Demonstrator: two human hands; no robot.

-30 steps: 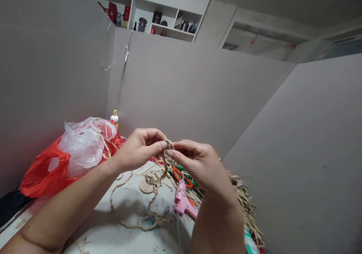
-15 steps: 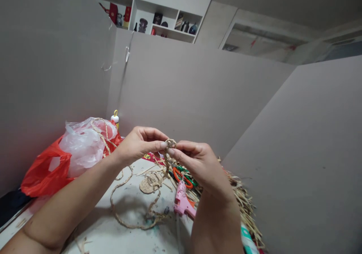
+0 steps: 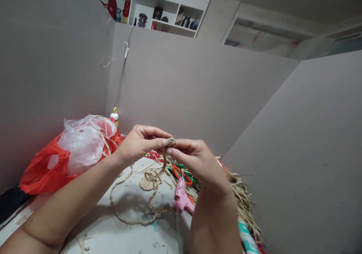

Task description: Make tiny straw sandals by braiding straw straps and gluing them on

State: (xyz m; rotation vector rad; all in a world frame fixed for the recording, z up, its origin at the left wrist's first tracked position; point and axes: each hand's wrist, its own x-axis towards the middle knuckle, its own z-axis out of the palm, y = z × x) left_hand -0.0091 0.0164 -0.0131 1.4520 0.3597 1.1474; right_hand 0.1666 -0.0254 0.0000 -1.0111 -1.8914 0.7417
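Two narrow pinch grips recorded, both closed on one braided straw cord [image 3: 173,141]. Left hand [image 3: 138,142]: thumb and fingers nipping the curled upper end. Right hand [image 3: 195,157]: thumb and forefinger pressed to the same curl from the opposite side. Cord held up above white table [image 3: 127,242], with a length hanging from the fingertips toward flat coiled disc [image 3: 146,185]; contact between the two not determinable. Loose braid [image 3: 132,222] looped on the tabletop, nearer the camera.

Containers, left side: red plastic bag [image 3: 42,173], with translucent white bag [image 3: 82,148] bunched in or on it, unclear which; contents not distinguishable. Further braid [image 3: 99,134] draped across the white one. Behind, white-capped bottle [image 3: 114,116] with yellow loop; contents not readable.

Containers, upper wall: white shelf unit [image 3: 181,30], compartmented. Left: red boxes [image 3: 112,7], small vase [image 3: 118,14]. Middle: purple jar [image 3: 143,20], black box [image 3: 157,13]. Right: carton [image 3: 179,17], dark canister [image 3: 186,21], rounded blue bottle [image 3: 194,24].

Beside right forearm: pink glue gun [image 3: 182,197], straw bundle [image 3: 246,203].
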